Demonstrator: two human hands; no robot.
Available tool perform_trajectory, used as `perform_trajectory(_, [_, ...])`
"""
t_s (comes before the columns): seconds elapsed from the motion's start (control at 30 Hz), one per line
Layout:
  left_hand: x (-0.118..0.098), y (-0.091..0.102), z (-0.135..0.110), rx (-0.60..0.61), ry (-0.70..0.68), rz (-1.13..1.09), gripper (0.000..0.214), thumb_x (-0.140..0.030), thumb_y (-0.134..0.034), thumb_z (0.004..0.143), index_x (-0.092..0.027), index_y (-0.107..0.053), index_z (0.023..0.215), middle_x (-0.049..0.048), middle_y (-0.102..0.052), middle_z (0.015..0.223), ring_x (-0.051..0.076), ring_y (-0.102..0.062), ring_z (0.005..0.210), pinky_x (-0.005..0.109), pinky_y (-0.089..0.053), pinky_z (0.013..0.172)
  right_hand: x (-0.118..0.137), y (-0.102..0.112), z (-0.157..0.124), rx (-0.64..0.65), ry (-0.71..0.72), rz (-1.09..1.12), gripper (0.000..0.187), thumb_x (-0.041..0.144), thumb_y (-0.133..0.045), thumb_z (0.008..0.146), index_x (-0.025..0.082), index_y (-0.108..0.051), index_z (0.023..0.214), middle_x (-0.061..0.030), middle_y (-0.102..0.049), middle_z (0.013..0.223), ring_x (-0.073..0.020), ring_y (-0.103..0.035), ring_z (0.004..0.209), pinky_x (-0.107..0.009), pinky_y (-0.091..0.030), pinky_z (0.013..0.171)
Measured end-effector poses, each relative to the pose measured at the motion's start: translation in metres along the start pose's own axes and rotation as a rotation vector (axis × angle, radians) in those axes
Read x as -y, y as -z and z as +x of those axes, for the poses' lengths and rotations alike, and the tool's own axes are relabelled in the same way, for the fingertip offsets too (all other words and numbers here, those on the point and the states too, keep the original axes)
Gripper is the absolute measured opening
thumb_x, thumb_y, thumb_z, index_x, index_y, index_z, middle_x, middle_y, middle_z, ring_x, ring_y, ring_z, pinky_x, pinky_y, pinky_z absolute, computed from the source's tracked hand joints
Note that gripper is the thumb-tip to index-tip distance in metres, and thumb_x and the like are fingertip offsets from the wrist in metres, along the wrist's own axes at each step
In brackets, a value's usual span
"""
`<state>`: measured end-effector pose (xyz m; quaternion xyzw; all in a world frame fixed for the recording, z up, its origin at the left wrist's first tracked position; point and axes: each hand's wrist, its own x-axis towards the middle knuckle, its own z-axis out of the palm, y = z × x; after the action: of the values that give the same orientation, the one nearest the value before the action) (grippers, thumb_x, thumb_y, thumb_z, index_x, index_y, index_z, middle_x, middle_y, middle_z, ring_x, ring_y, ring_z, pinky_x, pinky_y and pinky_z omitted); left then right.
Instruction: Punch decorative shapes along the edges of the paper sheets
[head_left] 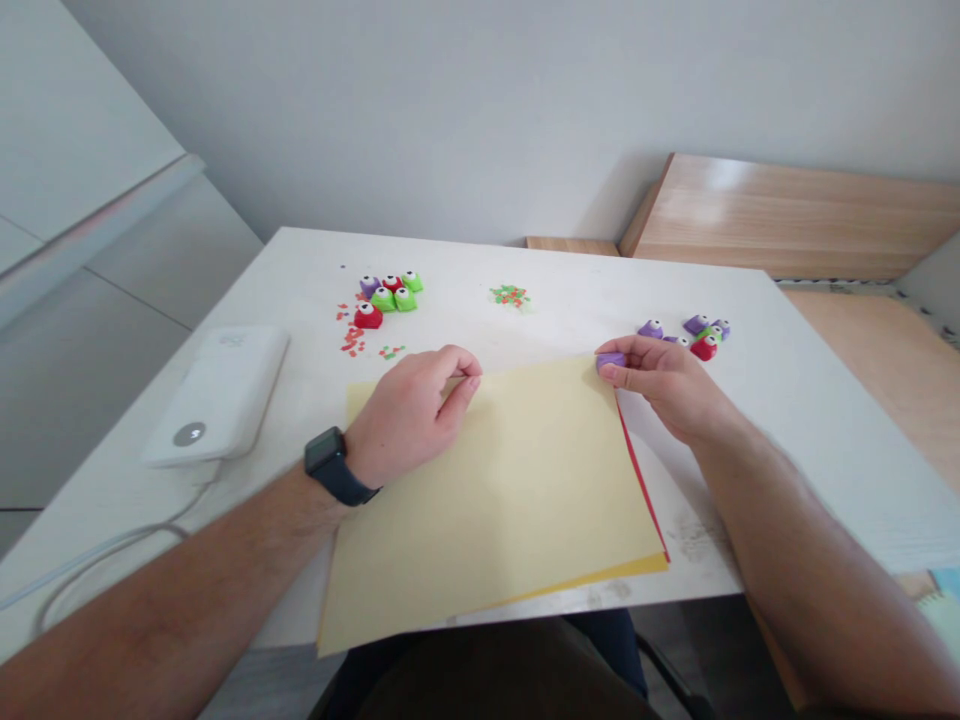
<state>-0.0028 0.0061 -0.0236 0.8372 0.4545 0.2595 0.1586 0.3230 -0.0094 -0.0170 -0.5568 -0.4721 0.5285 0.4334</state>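
Observation:
My right hand (660,382) pinches a small purple clay piece (610,361) at the far right corner of a stack of coloured paper. The top sheet of that stack is pale yellow paper (540,480), with red and deeper yellow edges showing beneath it. Over the far left part of the sheet, my left hand (420,405) has thumb and forefinger pressed together; whatever may be between them is too small to name. Just beyond my right hand lie purple clay figures with white eyes (651,329), beside a red one (704,347) and a green one.
Red, green and purple eyed clay figures (385,297) cluster at the far left, near red scraps (353,341). Green and orange bits (510,296) lie at far centre. A white box-shaped device (229,390) with a cable (112,540) stands on the left of the white table (585,300).

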Motion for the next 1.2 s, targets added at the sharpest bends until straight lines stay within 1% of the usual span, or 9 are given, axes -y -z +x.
perform_trajectory(0.23, [-0.0016,0.0017,0.0011,0.006,0.009,-0.006,0.012,-0.031,-0.053,0.102,-0.023,-0.062,0.103,0.0030,-0.075,0.099,0.022,-0.070,0.092,0.036,-0.050,0.086,-0.0006,0.0028,0.0002,0.009,0.016,-0.016,0.039,0.040,-0.094,0.072,0.021,-0.077,0.102,-0.0038,-0.074,0.095,-0.0197,-0.066,0.087,-0.037,-0.050,0.087])
perform_trajectory(0.43, [-0.0028,0.0023,0.0007,0.012,0.035,-0.003,0.013,-0.032,-0.053,0.101,-0.023,-0.062,0.103,0.0036,-0.075,0.099,0.023,-0.071,0.091,0.036,-0.051,0.082,0.0007,0.0019,-0.0011,0.009,0.018,-0.035,0.040,0.041,-0.093,0.072,0.020,-0.077,0.101,-0.0044,-0.074,0.096,-0.0204,-0.066,0.086,-0.038,-0.050,0.087])
perform_trajectory(0.73, [-0.0018,0.0017,0.0005,0.012,0.020,-0.001,0.012,-0.031,-0.054,0.101,-0.023,-0.062,0.103,0.0033,-0.075,0.098,0.022,-0.070,0.091,0.035,-0.050,0.083,0.0022,0.0011,-0.0015,0.011,0.020,-0.020,0.038,0.039,-0.094,0.072,0.020,-0.077,0.101,-0.0043,-0.074,0.096,-0.0199,-0.065,0.087,-0.038,-0.049,0.088])
perform_trajectory(0.93, [-0.0028,0.0021,-0.0004,0.015,0.029,0.001,0.011,-0.031,-0.054,0.101,-0.023,-0.062,0.103,0.0024,-0.075,0.098,0.022,-0.070,0.090,0.035,-0.050,0.083,0.0024,0.0006,-0.0020,0.007,0.019,-0.037,0.038,0.040,-0.093,0.071,0.020,-0.077,0.100,-0.0046,-0.074,0.095,-0.0207,-0.065,0.087,-0.038,-0.050,0.087])
perform_trajectory(1.2, [-0.0027,0.0017,-0.0008,0.009,0.012,0.006,0.013,-0.032,-0.053,0.102,-0.024,-0.062,0.103,0.0036,-0.075,0.099,0.022,-0.070,0.090,0.037,-0.050,0.084,0.0020,0.0000,-0.0012,-0.010,0.029,-0.069,0.035,0.039,-0.092,0.072,0.021,-0.076,0.097,-0.0035,-0.073,0.092,-0.0199,-0.064,0.084,-0.037,-0.049,0.084])
